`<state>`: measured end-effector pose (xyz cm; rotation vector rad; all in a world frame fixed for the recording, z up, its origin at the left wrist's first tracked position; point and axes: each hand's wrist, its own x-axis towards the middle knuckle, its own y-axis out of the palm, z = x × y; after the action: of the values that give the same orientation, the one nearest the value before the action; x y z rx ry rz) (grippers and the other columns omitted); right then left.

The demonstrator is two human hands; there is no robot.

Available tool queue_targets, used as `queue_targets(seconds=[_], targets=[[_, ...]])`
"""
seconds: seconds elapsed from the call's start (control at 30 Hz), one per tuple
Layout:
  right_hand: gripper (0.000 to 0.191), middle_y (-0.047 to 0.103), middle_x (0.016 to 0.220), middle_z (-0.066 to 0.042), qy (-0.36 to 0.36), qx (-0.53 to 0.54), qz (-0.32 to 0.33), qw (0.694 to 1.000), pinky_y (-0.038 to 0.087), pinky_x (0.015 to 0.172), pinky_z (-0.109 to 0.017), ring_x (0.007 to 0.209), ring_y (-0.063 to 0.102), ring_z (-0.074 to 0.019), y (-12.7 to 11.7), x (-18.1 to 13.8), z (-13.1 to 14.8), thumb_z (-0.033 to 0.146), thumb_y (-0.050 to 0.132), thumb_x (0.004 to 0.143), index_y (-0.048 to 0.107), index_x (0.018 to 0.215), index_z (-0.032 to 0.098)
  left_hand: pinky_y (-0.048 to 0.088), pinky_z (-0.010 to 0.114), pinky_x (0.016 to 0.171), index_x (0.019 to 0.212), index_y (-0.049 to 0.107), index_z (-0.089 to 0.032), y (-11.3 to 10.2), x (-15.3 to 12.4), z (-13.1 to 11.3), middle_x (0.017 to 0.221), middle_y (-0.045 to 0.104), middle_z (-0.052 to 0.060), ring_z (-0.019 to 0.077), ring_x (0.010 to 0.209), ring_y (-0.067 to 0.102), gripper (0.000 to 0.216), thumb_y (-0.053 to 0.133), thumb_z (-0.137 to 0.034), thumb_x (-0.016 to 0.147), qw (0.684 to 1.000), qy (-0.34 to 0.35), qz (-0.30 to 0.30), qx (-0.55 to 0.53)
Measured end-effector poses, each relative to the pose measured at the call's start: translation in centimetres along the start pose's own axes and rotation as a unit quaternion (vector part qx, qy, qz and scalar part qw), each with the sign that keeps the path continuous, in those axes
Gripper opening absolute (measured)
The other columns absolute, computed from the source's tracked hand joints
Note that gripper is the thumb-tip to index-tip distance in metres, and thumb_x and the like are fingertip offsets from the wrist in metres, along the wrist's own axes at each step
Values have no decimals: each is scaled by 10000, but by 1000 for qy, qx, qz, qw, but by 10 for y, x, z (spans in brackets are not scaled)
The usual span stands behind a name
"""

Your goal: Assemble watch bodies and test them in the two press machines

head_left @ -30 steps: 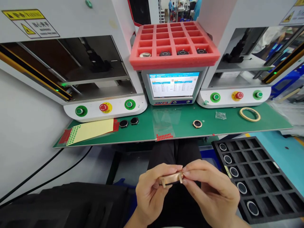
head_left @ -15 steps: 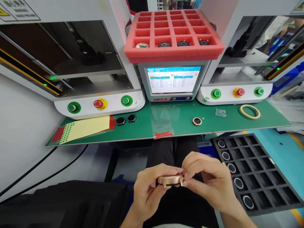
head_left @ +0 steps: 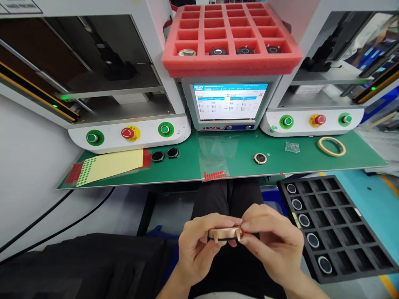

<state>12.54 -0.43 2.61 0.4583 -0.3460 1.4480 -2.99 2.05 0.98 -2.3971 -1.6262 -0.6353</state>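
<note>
Above my lap, my left hand (head_left: 199, 245) is closed round a rose-gold watch case (head_left: 227, 234), fingers on top and thumb below. The case is held edge-on, its lugs pointing toward me and a dark rim along its underside. My right hand (head_left: 274, 241) pinches the right end of the same case between thumb and fingertips. A small red sliver (head_left: 242, 233) shows at those fingertips; what it is I cannot make out. Another rose-gold watch (head_left: 259, 158) lies on the green bench (head_left: 243, 145), and two dark watches (head_left: 158, 156) lie to its left.
Red sticker pieces (head_left: 215, 175) on clear film sit at the bench's front edge. A yellow sheet (head_left: 112, 166), tape roll (head_left: 331, 146) and small plastic bag (head_left: 292, 147) lie there. Behind stand two presses, a screen (head_left: 230, 104) and a pink foam tray (head_left: 230, 66). A black foam tray (head_left: 339, 276) holds several round parts.
The view has tilted and shifted slightly. Both hands still hold the watch case over my lap; a red sliver now shows more clearly at the right fingertips.
</note>
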Motion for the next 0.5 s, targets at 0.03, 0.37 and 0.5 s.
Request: queue_targets(seconds=[0.03, 0.37, 0.5], targets=[[227, 687, 776, -42, -18, -16, 1, 1000, 542, 574, -268, 666, 629, -141, 1, 1, 1, 76, 705, 832, 720, 1024, 196, 593, 208, 574, 1119, 667, -231, 0, 0, 0, 979, 770, 85, 137, 598, 712, 208, 545, -282, 959, 1000, 3, -2, 6], [111, 710, 728, -37, -60, -63, 54, 995, 522, 570, -265, 632, 641, -133, -6, 10, 4, 54, 698, 833, 701, 887, 151, 593, 201, 545, 1147, 675, -233, -3, -3, 5, 954, 767, 85, 139, 615, 711, 231, 549, -261, 956, 997, -23, 6, -73], [91, 697, 752, -20, -17, -73, 144, 987, 520, 626, -276, 687, 630, -136, -20, 14, 5, 89, 678, 862, 669, 900, 172, 578, 206, 549, 1152, 673, -233, -5, -3, 5, 949, 764, 89, 141, 613, 706, 234, 551, -267, 956, 997, -27, 24, -75]])
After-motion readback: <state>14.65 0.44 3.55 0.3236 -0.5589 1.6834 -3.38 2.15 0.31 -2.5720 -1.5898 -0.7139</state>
